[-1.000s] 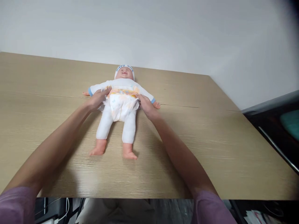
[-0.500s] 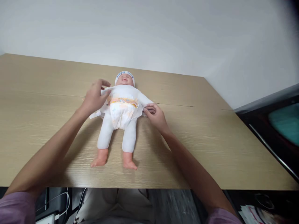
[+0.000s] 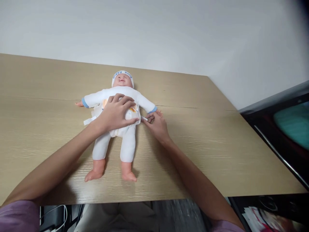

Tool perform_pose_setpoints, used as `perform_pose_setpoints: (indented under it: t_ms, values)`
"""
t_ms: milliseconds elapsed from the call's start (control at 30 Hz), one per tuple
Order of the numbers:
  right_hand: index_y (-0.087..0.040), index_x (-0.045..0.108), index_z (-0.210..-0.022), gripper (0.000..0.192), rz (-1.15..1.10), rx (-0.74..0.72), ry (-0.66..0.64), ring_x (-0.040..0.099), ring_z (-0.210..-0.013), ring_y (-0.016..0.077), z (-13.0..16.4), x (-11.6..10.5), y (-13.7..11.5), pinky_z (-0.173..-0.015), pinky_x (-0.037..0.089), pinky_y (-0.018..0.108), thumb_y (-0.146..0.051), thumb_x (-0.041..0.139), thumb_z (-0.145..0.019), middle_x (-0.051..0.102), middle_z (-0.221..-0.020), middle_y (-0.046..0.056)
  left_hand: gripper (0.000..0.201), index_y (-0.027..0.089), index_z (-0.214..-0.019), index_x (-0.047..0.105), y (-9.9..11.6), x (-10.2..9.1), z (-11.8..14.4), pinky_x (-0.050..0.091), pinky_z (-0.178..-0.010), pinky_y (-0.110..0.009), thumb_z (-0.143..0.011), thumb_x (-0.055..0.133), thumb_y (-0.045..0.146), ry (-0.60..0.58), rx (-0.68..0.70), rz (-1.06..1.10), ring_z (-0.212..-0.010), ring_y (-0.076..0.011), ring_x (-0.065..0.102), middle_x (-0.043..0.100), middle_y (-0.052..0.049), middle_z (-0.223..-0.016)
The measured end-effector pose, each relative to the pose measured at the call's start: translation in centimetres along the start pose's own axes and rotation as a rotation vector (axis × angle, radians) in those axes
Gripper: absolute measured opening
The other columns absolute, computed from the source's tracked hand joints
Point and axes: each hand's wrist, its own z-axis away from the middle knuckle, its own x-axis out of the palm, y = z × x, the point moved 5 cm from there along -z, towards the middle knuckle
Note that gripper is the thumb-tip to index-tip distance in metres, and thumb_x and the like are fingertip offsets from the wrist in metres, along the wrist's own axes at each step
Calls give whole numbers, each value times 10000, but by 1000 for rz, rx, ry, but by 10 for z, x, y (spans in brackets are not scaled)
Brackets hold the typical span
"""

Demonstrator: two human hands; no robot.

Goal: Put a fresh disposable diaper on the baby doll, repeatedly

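A baby doll in white clothes and a lettered headband lies on its back, feet toward me. Around its hips sits a white diaper with an orange-patterned waistband, partly covered by my hand. My left hand rests across the diaper's front, fingers spread and thumb toward the doll's right-hand side in view. Just below the doll's cuff, my right hand pinches a white diaper tab pulled out from the side. On the opposite side another diaper tab sticks out loose over the table.
The wooden table has a seam running across it. A white wall stands behind. At the right is a dark-framed object with a teal surface. Below the near edge are papers and a white cable.
My left hand has moved from the doll's arm onto the diaper's front. My right hand has shifted slightly lower, pulling the tab outward. The doll's sleeves and hands are now uncovered.
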Motion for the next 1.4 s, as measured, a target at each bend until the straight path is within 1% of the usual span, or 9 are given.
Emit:
perform_pose_setpoints:
  t_ms: [167, 300, 533, 700, 833, 933, 1100, 1233, 1400]
  values:
    - [-253, 602, -851, 341, -10, -42, -13, 633, -780, 215, 2, 3, -11, -788, 455, 349, -541, 759, -943, 698, -799, 3, 648, 304, -1404, 780, 4, -1, -1, 423, -1123, -657, -894, 824, 701, -6, -4, -13, -1396, -486, 509, 699, -106, -1528]
    - [-267, 505, -745, 429, -89, -52, 13, 523, -666, 187, 3, 0, -19, -700, 393, 341, -597, 583, -1007, 573, -675, -21, 576, 317, -1314, 831, 8, -1, -1, 428, -1116, -666, -864, 855, 677, -17, -2, -35, -1412, -499, 496, 688, -96, -1545]
    - [-273, 435, -702, 422, -214, -97, 39, 401, -636, 159, 10, -16, -36, -647, 318, 339, -542, 591, -986, 402, -653, -50, 652, 318, -1370, 802, 7, -1, -1, 430, -1120, -683, -827, 886, 668, -25, -20, -43, -1422, -512, 497, 679, -107, -1563]
    - [-280, 366, -737, 418, -289, -151, 1, 402, -653, 159, -1, 5, -72, -655, 338, 337, -516, 577, -1011, 403, -678, -51, 806, 283, -1515, 703, 5, 1, -2, 422, -1121, -671, -816, 884, 642, -24, -32, -22, -1429, -523, 495, 673, -137, -1568]
    - [-280, 435, -795, 307, -243, -231, -118, 489, -713, 188, -15, 26, -94, -711, 403, 350, -461, 527, -1026, 481, -711, -33, 897, 275, -1609, 612, 4, 2, -1, 423, -1121, -634, -790, 887, 514, -9, -52, -2, -1428, -514, 502, 674, -143, -1569]
    - [-270, 508, -873, 258, -228, -298, -152, 575, -796, 215, -9, 27, -96, -808, 484, 379, -442, 517, -1065, 584, -807, -1, 916, 266, -1614, 604, 3, 2, -1, 429, -1114, -625, -774, 891, 495, -5, -62, 1, -1423, -513, 503, 676, -145, -1568]
    - [-238, 666, -1237, 266, -162, -425, 55, 666, -1245, 316, 23, 8, -87, -1152, 535, 513, -439, 610, -1071, 731, -1261, 130, 903, 224, -1601, 612, 4, 3, -1, 422, -1125, -641, -802, 885, 545, -9, -65, -6, -1421, -509, 500, 663, -161, -1586]
    - [-245, 525, -1681, 562, -118, -555, -78, 484, -1640, 319, 42, 16, -91, -1383, 393, 569, -437, 442, -1160, 554, -1727, 141, 908, 243, -1607, 605, 3, 5, -1, 417, -1128, -649, -808, 884, 574, -2, -75, 9, -1417, -516, 501, 665, -169, -1574]
    - [-241, 383, -1812, 666, -32, -615, -146, 395, -1720, 304, 42, 22, -91, -1431, 335, 581, -479, 327, -1193, 449, -1828, 107, 969, 251, -1609, 603, -1, 5, -4, 401, -1180, -675, -759, 935, 576, -16, -70, 68, -1448, -536, 485, 658, -173, -1566]
